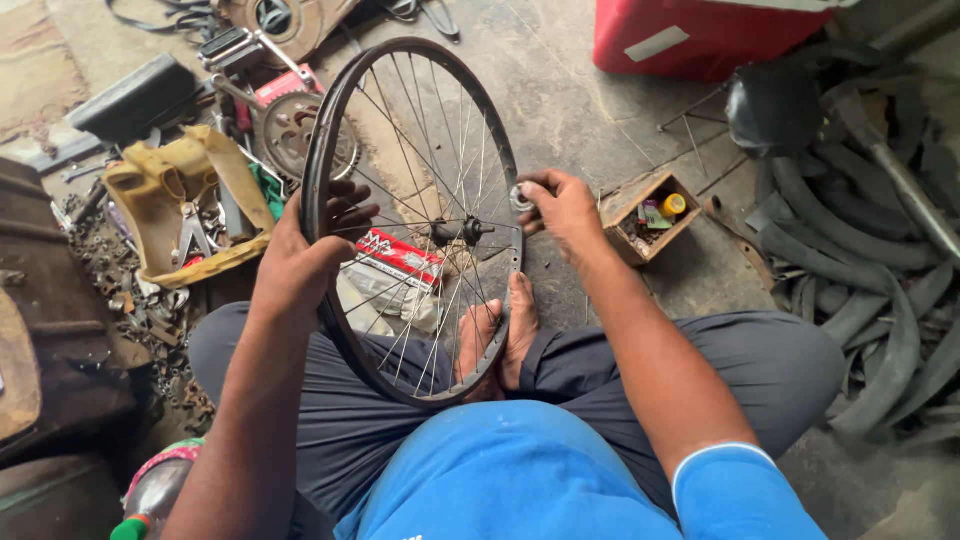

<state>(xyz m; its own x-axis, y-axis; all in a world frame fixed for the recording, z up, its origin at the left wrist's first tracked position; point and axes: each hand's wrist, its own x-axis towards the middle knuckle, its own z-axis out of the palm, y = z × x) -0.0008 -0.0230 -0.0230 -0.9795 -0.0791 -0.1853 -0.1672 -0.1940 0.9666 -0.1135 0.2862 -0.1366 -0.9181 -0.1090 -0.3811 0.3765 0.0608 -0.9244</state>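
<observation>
Head view is showing a person sitting cross-legged on the floor, working on one bare bicycle wheel [415, 225] that is standing upright between the knees, its rim resting by the feet at six o'clock. The left hand [305, 250] is gripping the rim at nine o'clock, fingers curled closed around it. The right hand [560, 210] is pinching one small round metal part [521, 197] at three o'clock, just beside the hub axle [462, 232]. By my judgement the hub is being fitted; bringing that part onto the axle is calling for steady alignment. One wooden box [648, 220] of small bits is sitting at two o'clock, one red case [700, 35] at one, and one yellow tool bag [185, 205] at ten.
</observation>
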